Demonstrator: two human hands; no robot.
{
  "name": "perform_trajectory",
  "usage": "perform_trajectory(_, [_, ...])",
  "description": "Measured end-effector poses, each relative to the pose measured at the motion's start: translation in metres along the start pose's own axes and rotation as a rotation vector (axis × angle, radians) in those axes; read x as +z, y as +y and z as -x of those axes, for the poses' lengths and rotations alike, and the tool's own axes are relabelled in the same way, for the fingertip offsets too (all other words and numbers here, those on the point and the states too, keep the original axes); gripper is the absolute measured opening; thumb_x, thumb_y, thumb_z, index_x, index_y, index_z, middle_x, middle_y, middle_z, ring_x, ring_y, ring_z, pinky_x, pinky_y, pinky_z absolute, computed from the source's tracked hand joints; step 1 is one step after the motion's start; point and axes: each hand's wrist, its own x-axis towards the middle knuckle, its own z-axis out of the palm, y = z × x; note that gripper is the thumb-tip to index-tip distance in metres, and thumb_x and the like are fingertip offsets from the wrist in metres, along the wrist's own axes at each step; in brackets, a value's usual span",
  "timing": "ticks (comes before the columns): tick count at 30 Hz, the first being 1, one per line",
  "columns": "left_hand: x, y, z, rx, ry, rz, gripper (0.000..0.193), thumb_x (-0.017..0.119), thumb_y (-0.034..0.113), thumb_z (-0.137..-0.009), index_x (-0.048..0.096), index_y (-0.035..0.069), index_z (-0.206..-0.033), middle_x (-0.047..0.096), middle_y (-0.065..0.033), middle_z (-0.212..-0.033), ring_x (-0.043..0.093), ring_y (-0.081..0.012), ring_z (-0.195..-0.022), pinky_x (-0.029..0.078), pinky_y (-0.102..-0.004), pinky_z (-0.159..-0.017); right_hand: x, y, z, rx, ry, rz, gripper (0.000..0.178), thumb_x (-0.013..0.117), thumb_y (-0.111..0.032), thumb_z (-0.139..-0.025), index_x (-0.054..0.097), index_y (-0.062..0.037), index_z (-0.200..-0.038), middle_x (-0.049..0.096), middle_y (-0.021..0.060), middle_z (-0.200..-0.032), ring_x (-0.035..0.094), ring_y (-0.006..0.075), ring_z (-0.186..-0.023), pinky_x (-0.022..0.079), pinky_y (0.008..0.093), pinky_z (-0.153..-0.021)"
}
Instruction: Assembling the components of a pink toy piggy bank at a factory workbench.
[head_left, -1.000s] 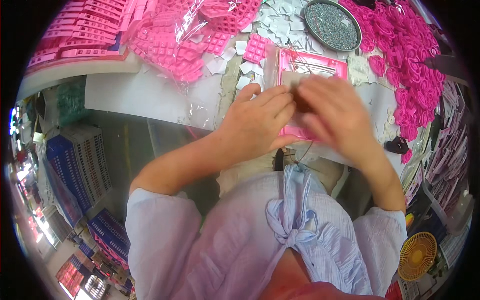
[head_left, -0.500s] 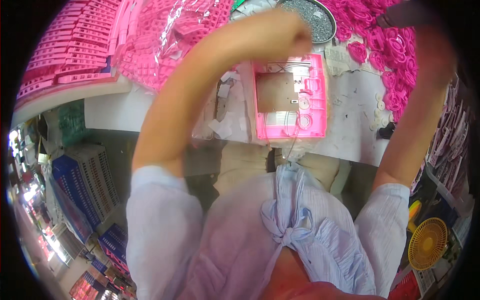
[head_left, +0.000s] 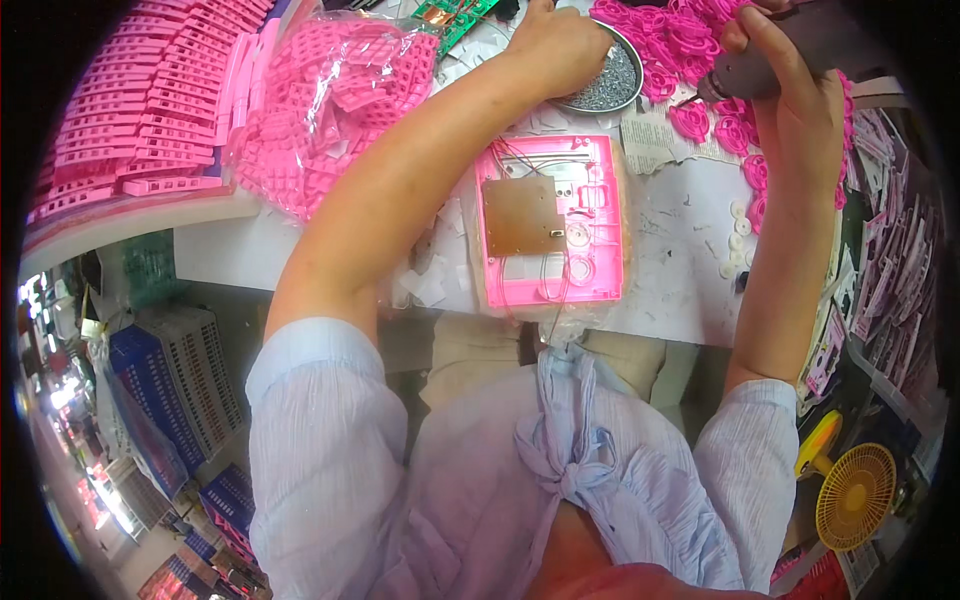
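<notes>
My left hand (head_left: 563, 50) reaches to the left side of a round metal dish (head_left: 640, 88) full of small silvery screws (head_left: 612, 82). Its fingers are curled at the rim, and their tips are hidden. My right hand (head_left: 800, 75) grips a dark electric screwdriver (head_left: 822, 45), whose bit points left above pink parts. Between my arms lies an open pink plastic casing (head_left: 607, 240). A brown flat board (head_left: 523, 216) and thin wires sit inside it. Clear plastic wrap (head_left: 560, 325) shows under the casing.
Rows of pink slotted parts (head_left: 150, 110) fill the left, beside a clear bag of pink keypads (head_left: 335, 110). A green circuit board (head_left: 455, 22) lies at the back. Pink ring-shaped parts (head_left: 690, 120) and white discs (head_left: 738, 228) lie right. A yellow fan (head_left: 855, 497) stands lower right.
My left hand has moved farther from the casing, toward the dish's left rim. The right hand and screwdriver have come left and inward. The whole view has shifted slightly.
</notes>
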Motion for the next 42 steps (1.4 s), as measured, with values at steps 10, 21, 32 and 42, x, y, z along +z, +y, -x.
perform_trajectory(10, [-0.036, -0.001, 0.003, -0.180, -0.042, 0.327, 0.022, 0.061, 0.026, -0.087, 0.076, 0.011, -0.081, 0.073, -0.0122, -0.083, 0.069, -0.0315, -0.086, 0.045, -0.0504, -0.078, 0.004, -0.012, 0.003, 0.131, -0.197, -0.037, 0.024, 0.063, -0.013, -0.097, 0.059, -0.0039, -0.119, 0.062, 0.0090, -0.091, 0.064, 0.0185, -0.086, 0.054, 0.0384, -0.085])
perform_trajectory(21, [-0.109, 0.100, 0.205, -0.213, 0.257, 0.826, 0.012, 0.079, 0.006, -0.080, 0.072, 0.012, -0.089, 0.072, -0.0001, -0.085, 0.062, -0.0149, -0.074, 0.036, -0.0331, -0.079, 0.048, -0.023, 0.089, 0.125, -0.471, -0.428, 0.024, 0.059, -0.024, -0.096, 0.050, -0.0132, -0.114, 0.046, -0.0053, -0.062, 0.043, 0.0094, -0.052, 0.042, 0.0292, -0.061])
perform_trajectory(32, [-0.107, 0.097, 0.214, -0.226, 0.268, 0.732, 0.019, 0.084, 0.017, -0.075, 0.067, 0.016, -0.083, 0.071, 0.0039, -0.082, 0.065, -0.0148, -0.076, 0.035, -0.0410, -0.088, 0.071, -0.032, 0.103, 0.190, -0.486, -0.434, 0.026, 0.066, -0.027, -0.093, 0.048, -0.0159, -0.109, 0.049, -0.0056, -0.061, 0.045, 0.0094, -0.049, 0.042, 0.0276, -0.055])
perform_trajectory(42, [-0.117, 0.092, 0.212, -0.104, 0.128, 0.610, 0.015, 0.079, 0.019, -0.078, 0.065, 0.014, -0.083, 0.070, 0.0010, -0.087, 0.065, -0.0174, -0.082, 0.035, -0.0482, -0.095, 0.082, -0.032, 0.109, 0.307, -0.393, -0.364, 0.026, 0.067, -0.026, -0.095, 0.046, -0.0136, -0.103, 0.046, -0.0039, -0.058, 0.042, 0.0107, -0.048, 0.036, 0.0298, -0.049])
